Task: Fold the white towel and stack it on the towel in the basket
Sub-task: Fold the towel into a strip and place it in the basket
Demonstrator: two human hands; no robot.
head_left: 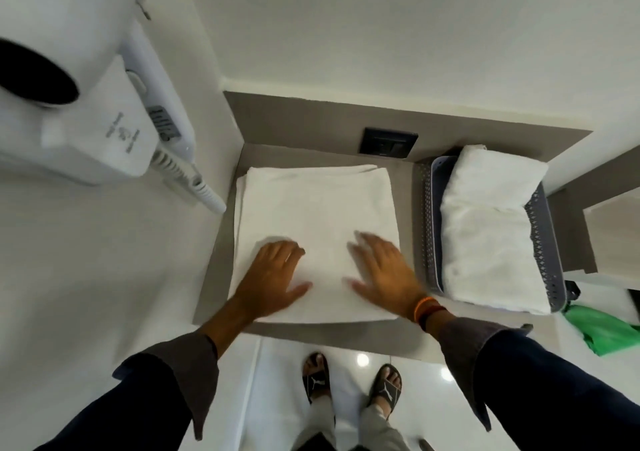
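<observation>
A white towel (315, 208) lies folded into a flat rectangle on the grey counter (405, 187). My left hand (273, 277) rests palm down on its near left part, fingers slightly spread. My right hand (384, 270) presses flat on its near right part, fingers apart and blurred. To the right stands a grey perforated basket (543, 239) with another folded white towel (485, 228) inside it, filling most of the basket. Neither hand grips anything.
A white wall-mounted hair dryer (90, 104) with a coiled cord hangs at the left. A dark wall socket (388, 144) sits behind the towel. A green bag (602, 329) lies at the right below the basket. My sandalled feet stand on the glossy white floor.
</observation>
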